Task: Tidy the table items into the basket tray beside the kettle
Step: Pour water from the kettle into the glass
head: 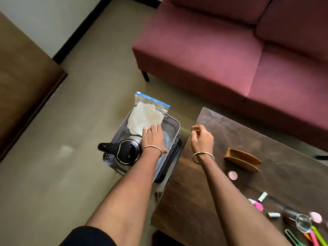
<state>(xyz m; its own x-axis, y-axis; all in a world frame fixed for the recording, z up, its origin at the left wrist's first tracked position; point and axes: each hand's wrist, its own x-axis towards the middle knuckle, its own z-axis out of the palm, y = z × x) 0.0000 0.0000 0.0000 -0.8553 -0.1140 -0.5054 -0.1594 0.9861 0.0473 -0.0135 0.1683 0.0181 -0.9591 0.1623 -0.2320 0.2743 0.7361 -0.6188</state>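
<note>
A grey perforated basket tray (173,124) sits on the floor left of the dark wooden table (221,132). A black kettle (126,151) stands in its near left corner. A clear zip bag with a blue seal (147,112) holding white paper leans over the basket's far side. My left hand (153,137) lies with straight fingers on the bag's lower edge. My right hand (202,137) hovers over the table's left corner, fingers loosely curled, holding nothing.
On the table lie a wooden holder (242,159), a pink round lid (232,175), small batteries (262,196), a strainer (303,223) and coloured spoons (314,237). A maroon sofa (230,50) stands behind. A brown cabinet (23,82) is at left.
</note>
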